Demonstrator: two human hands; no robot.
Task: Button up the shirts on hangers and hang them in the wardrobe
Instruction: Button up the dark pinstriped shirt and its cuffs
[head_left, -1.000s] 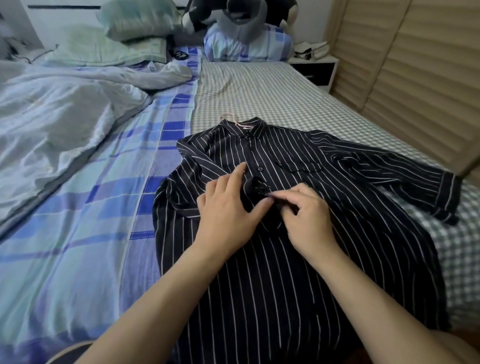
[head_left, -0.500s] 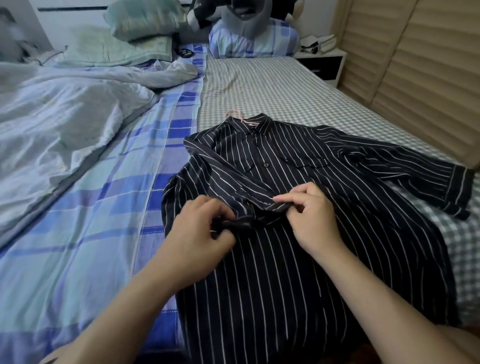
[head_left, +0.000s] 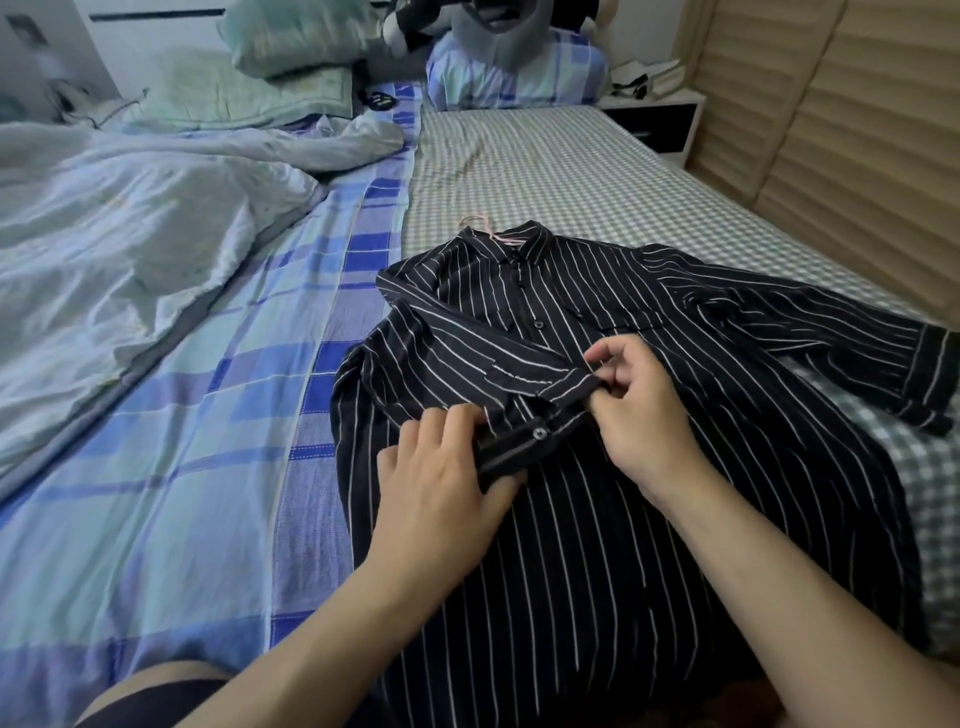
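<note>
Nearby — duvet, pillows.

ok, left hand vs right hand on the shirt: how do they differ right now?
Left hand lies lower on the shirt, gripping the placket strip that carries the button; right hand sits higher, pinching the overlapping edge. The left's back faces the camera, fingers mostly hidden by the hand; the right's fingers show, curled. Both hold fabric at the same unfastened spot.
</note>
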